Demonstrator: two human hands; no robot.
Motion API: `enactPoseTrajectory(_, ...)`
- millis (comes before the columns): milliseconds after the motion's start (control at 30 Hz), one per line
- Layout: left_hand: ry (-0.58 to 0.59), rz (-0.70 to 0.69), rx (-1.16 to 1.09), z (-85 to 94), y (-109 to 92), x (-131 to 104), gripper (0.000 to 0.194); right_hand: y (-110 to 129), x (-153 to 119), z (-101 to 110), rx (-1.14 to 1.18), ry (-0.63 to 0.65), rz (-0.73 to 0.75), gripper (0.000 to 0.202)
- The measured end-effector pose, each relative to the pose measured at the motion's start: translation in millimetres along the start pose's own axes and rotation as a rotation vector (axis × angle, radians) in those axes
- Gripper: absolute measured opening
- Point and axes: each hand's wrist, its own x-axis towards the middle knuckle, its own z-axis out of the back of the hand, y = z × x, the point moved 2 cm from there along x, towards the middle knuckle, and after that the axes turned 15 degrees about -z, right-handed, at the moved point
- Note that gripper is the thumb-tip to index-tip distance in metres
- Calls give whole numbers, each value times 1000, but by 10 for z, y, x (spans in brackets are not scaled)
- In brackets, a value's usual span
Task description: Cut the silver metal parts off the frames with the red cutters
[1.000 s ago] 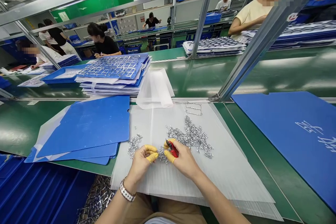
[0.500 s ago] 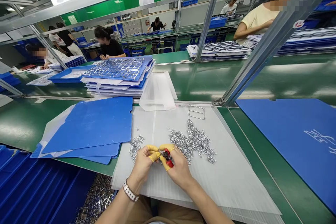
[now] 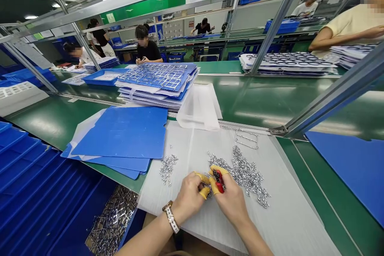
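My right hand, with yellow finger cots on, is closed round small red-handled nippers; their dark metal part shows between my fingers. Close on its left, my left hand also wears yellow finger cots and curls its fingers in a pinch. What sits in that pinch is too small and covered to make out. Beyond and to the right of my hands lies a large heap of small shiny metal parts. A smaller heap of like parts lies to the left. Both heaps rest on white foam sheeting.
A thin metal frame lies behind the large heap. Blue plastic sheets lie at left, below a tall stack of trays and paper. A bin of metal scrap frames stands lower left. Metal posts rise ahead; several people work beyond.
The view has swung left, so everything sits further right in the picture. My hands have drawn slightly apart, and the nippers remain in my right hand.
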Motion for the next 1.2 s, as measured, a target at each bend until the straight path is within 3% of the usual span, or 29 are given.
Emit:
enactPoseTrajectory(67, 39, -75, 76, 64, -36, -44, 21, 43, 66, -10, -45, 34, 1, 31)
enactPoseTrajectory(167, 21, -110, 139, 308, 12, -146, 15, 226, 193, -138, -139, 128, 55, 30)
enactPoseTrajectory(367, -148, -58, 300, 1018, 330, -311, 15, 643, 446, -754, -357, 351, 173, 30)
enactPoseTrajectory(500, -202, -39, 301, 1271, 457, -322, 16, 701, 494, -1068, -415, 400, 216, 29)
enactPoseTrajectory(633, -219, 0, 252, 1322, 531, -296, 16, 666, 498, -1122, -459, 436, 219, 27)
enactPoseTrajectory(733, -159, -62, 304, 1289, 513, -261, 17, 658, 520, -1049, -469, 460, 195, 26)
enactPoseTrajectory(867, -21, -128, 544, 1172, 436, -189, 14, 665, 523, -903, -472, 494, 136, 24)
enactPoseTrajectory(1000, 35, -113, 842, 1053, 408, -122, 7, 670, 463, -759, -453, 519, 81, 25)
enactPoseTrajectory(1200, 76, -136, 876, 979, 422, -105, 7, 646, 387, -607, -381, 530, 17, 30)
